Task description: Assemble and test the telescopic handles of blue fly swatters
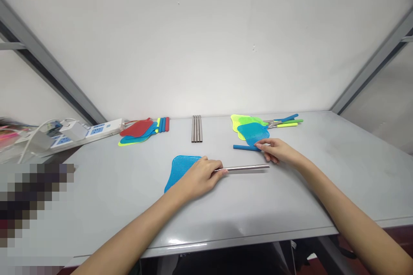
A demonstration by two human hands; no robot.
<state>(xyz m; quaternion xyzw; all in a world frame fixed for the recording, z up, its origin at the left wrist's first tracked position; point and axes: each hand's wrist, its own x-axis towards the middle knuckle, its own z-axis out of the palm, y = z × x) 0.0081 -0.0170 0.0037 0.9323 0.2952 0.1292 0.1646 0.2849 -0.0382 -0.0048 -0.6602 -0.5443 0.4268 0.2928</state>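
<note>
My left hand (203, 176) grips a fly swatter where its blue mesh head (182, 167) meets a metal rod (247, 167). The rod points right, its far end bare. My right hand (275, 151) pinches the right end of a blue handle grip (244, 148), which lies crosswise just behind the rod. Directly behind those fingers is a blue swatter head (253, 132), on top of a pile with yellow and green swatters (240, 120). Their blue, green and yellow handles (287, 125) point right.
Several metal rods (196, 129) lie side by side at the back middle. Left of them are stacked red, blue and yellow swatter heads (137, 129) and coloured grips (163, 124). A power strip (103, 129) with plugs runs along the left edge. A white wall (206, 51) closes the back.
</note>
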